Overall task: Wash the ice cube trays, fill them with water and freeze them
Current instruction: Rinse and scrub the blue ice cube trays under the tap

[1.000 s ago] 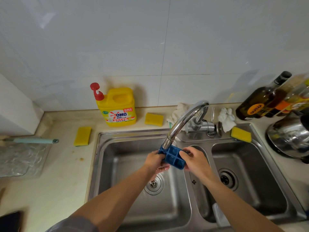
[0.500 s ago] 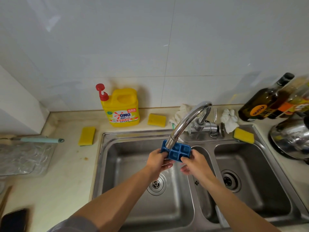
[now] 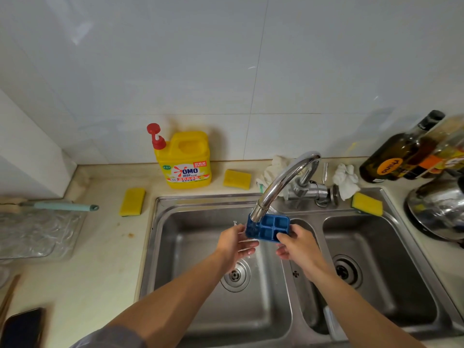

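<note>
The left hand (image 3: 234, 243) takes the tray (image 3: 268, 227) at its 9 o'clock end, grip closed on that short edge, fingers spread below and wet. The tray's long axis runs 9 to 3 o'clock, cells up, held over the left basin of the sink (image 3: 288, 285) with the spout (image 3: 261, 212) right above its left cells (the stream itself is hard to make out, though droplets show by the left hand). The right hand (image 3: 297, 244) pinches the near 4 o'clock corner, grip closed on the tray. Both hands are equally near, so filling the right cells looks to need a slide toward 9 o'clock, kept level.
</note>
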